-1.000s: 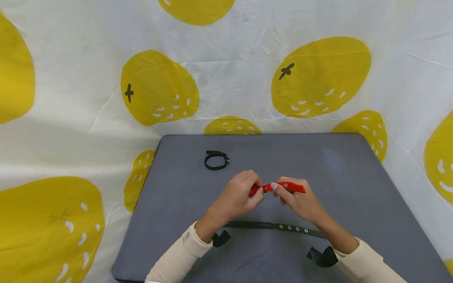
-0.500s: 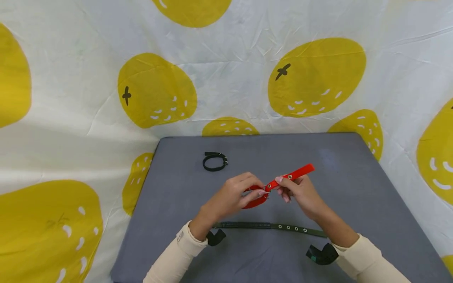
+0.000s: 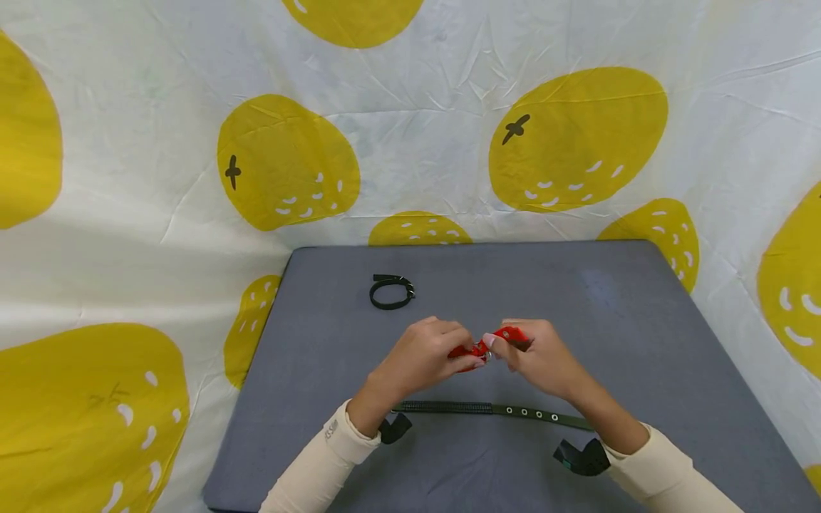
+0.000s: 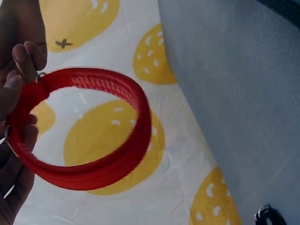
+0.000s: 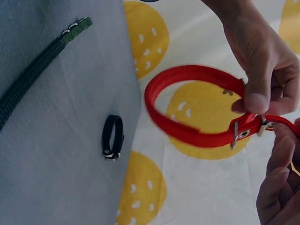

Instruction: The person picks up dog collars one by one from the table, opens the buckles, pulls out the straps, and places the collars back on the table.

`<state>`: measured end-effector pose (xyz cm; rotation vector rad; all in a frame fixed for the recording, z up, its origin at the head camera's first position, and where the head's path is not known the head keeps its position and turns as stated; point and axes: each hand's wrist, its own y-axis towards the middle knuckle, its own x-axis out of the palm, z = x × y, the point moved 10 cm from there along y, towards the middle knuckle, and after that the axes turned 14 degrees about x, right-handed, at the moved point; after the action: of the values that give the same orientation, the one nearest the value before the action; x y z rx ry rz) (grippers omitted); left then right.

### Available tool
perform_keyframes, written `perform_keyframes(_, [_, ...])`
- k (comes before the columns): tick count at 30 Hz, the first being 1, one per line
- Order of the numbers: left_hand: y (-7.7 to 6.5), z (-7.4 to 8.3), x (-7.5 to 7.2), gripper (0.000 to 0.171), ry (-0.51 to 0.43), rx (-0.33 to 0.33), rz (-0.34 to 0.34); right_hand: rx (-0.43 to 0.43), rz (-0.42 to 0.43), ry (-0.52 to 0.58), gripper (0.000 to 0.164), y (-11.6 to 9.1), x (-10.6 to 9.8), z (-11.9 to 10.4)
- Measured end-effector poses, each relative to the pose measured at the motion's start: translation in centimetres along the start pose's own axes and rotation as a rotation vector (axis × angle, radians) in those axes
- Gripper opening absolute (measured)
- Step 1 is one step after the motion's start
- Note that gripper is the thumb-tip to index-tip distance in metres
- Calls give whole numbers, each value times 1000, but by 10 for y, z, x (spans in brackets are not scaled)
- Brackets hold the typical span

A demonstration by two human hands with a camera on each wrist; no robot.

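Both hands hold a red collar (image 5: 201, 139), looped into a ring with a padded band, metal eyelets, a D-ring (image 5: 235, 136) and a buckle (image 5: 263, 126). My left hand (image 3: 420, 360) pinches the band beside the buckle, its thumb lying on the red strap in the right wrist view. With thumb and fingers, my right hand (image 3: 541, 360) grips the strap's tail, which comes out of the buckle. The head view shows the collar held up over the table, the hands close together and hiding much of it. The loop hangs open toward the person in the left wrist view.
A dark green collar (image 3: 449, 407) with eyelets lies stretched out on the grey table (image 3: 641, 335), below the hands. Farther back lies a small black collar (image 3: 388, 306), coiled into a ring. A white cloth with yellow fruit prints (image 3: 423, 164) hangs behind the table.
Half a second ago the red tail stuck out long past my right hand; now it is bunched in the fingers. The right hand has turned, and the hands remain close together. Both other collars stay put.
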<state>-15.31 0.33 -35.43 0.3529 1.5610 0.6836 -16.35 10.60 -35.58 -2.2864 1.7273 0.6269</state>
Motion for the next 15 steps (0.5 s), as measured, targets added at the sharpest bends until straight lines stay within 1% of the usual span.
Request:
perform_keyframes(2, [-1, -1, 1, 17, -5, -6, -11, -67, 12, -51, 35, -3, 1, -15])
perform_keyframes(3, [-1, -1, 2, 16, -11, -9, -16, -84, 21, -69, 36, -4, 1, -19])
perform_keyframes(6, [-2, -2, 4, 15, -25, -13, -25, -93, 40, -100, 31, -5, 1, -24])
perform_keyframes(10, [-2, -3, 3, 17, -19, -9, -22, -105, 64, -123, 18, -7, 0, -29])
perform_keyframes(13, [-2, -3, 1, 19, -21, -2, -11, -120, 59, -108, 12, -8, -2, -33])
perform_keyframes(15, [-2, -4, -1, 19, -58, -4, 8, -129, 39, -82, 11, -9, -2, -34])
